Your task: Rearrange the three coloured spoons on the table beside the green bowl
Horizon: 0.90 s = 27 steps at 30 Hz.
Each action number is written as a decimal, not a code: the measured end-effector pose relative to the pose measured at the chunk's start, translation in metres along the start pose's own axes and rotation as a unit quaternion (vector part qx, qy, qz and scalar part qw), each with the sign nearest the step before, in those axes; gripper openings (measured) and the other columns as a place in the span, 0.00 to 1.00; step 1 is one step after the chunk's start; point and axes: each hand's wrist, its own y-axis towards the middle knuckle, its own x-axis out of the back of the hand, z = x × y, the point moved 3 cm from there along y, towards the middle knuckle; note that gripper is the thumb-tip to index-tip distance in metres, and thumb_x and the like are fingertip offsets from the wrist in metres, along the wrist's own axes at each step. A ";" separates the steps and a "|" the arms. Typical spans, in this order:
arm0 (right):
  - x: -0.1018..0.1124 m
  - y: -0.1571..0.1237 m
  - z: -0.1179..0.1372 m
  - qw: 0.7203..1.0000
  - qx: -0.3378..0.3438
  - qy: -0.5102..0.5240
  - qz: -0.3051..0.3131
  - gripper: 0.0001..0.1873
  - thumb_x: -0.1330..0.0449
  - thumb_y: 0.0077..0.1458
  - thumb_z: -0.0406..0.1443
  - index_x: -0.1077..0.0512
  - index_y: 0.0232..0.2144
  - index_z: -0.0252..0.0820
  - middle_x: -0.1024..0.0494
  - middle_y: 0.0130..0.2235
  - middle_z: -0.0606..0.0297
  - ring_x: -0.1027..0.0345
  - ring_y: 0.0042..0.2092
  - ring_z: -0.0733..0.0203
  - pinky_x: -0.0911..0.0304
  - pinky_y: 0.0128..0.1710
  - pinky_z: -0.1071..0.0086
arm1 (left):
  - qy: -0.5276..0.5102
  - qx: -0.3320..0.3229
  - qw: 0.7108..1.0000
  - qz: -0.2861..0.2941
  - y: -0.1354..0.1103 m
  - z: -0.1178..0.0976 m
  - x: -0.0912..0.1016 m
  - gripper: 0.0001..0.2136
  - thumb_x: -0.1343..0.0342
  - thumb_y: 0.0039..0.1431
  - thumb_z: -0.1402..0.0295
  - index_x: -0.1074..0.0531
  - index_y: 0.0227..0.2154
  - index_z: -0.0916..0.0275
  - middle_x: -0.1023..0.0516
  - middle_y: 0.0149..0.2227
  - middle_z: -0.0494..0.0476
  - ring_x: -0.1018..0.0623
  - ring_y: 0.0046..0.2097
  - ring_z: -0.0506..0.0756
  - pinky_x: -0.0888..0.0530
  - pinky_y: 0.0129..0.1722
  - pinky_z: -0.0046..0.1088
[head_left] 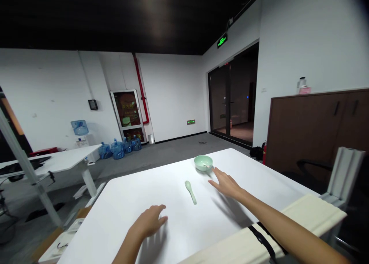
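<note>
A pale green bowl (203, 163) stands upright near the far side of the white table (129, 194), with something small and light inside that I cannot make out. My right hand (226, 182) is just to the right of the bowl, fingers stretched toward its rim; whether they touch it is unclear. Nothing is in that hand. A light green spoon (190, 192) lies on the tabletop between my hands, its handle toward me. Left of the spoon, my left hand (150, 220) hovers over the table, thumb and fingers apart and holding nothing.
A cream padded bar (230, 248) with a black strap runs along the near edge, below my right forearm. A metal profile post (344, 175) rises at the right. Another white desk (69, 160) and several blue water bottles (117, 148) are at the left.
</note>
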 end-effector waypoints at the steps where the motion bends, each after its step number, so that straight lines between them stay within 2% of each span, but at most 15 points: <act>1: 0.000 0.000 -0.001 1.000 0.001 0.000 -0.003 0.38 0.52 0.60 0.51 0.53 0.67 0.45 0.48 0.68 0.56 0.52 0.67 0.48 0.49 0.61 0.59 | 0.000 0.000 1.000 0.001 0.000 0.000 0.000 0.28 0.55 0.59 0.51 0.38 0.60 0.55 0.32 0.60 0.60 0.30 0.58 0.61 0.34 0.57 0.39; 10: -0.003 0.001 -0.012 1.000 -0.003 -0.002 0.002 0.38 0.53 0.60 0.53 0.49 0.66 0.41 0.46 0.67 0.53 0.50 0.65 0.47 0.48 0.60 0.60 | 0.000 0.001 1.000 0.002 -0.001 -0.004 0.001 0.28 0.55 0.59 0.51 0.37 0.60 0.56 0.31 0.59 0.61 0.30 0.58 0.63 0.34 0.56 0.39; 16: -0.003 0.001 -0.013 1.000 0.006 0.006 0.001 0.35 0.51 0.60 0.52 0.45 0.64 0.41 0.39 0.64 0.53 0.45 0.63 0.49 0.47 0.59 0.62 | 0.001 -0.001 1.000 0.006 0.002 -0.002 -0.001 0.28 0.55 0.59 0.51 0.38 0.60 0.56 0.32 0.60 0.61 0.30 0.58 0.63 0.34 0.57 0.40; 19: -0.001 0.002 -0.012 1.000 0.008 0.008 -0.010 0.32 0.51 0.60 0.51 0.39 0.61 0.41 0.33 0.60 0.53 0.39 0.59 0.49 0.44 0.55 0.65 | 0.007 -0.001 1.000 0.009 0.002 -0.003 -0.001 0.28 0.56 0.59 0.51 0.38 0.61 0.57 0.32 0.60 0.62 0.31 0.59 0.62 0.35 0.57 0.41; 22: 0.002 0.007 -0.010 1.000 -0.011 -0.001 -0.015 0.27 0.53 0.62 0.49 0.33 0.54 0.40 0.25 0.52 0.52 0.32 0.52 0.50 0.41 0.48 0.67 | 0.008 -0.005 1.000 0.009 0.002 -0.003 -0.001 0.29 0.56 0.60 0.51 0.38 0.61 0.57 0.32 0.60 0.63 0.30 0.58 0.62 0.34 0.57 0.40; 24: 0.006 0.013 -0.010 1.000 -0.026 -0.008 -0.016 0.25 0.53 0.62 0.49 0.30 0.51 0.40 0.23 0.47 0.53 0.30 0.49 0.51 0.41 0.45 0.68 | 0.007 -0.006 1.000 0.009 0.003 -0.003 -0.001 0.29 0.56 0.59 0.51 0.38 0.60 0.57 0.32 0.60 0.62 0.29 0.58 0.63 0.34 0.56 0.40; 27: 0.012 0.025 -0.012 0.999 -0.041 -0.006 -0.014 0.25 0.51 0.61 0.48 0.30 0.51 0.40 0.22 0.47 0.53 0.30 0.50 0.52 0.42 0.44 0.69 | 0.006 -0.003 1.000 0.008 0.003 -0.002 -0.001 0.28 0.55 0.59 0.51 0.37 0.60 0.57 0.31 0.59 0.61 0.30 0.58 0.63 0.34 0.56 0.40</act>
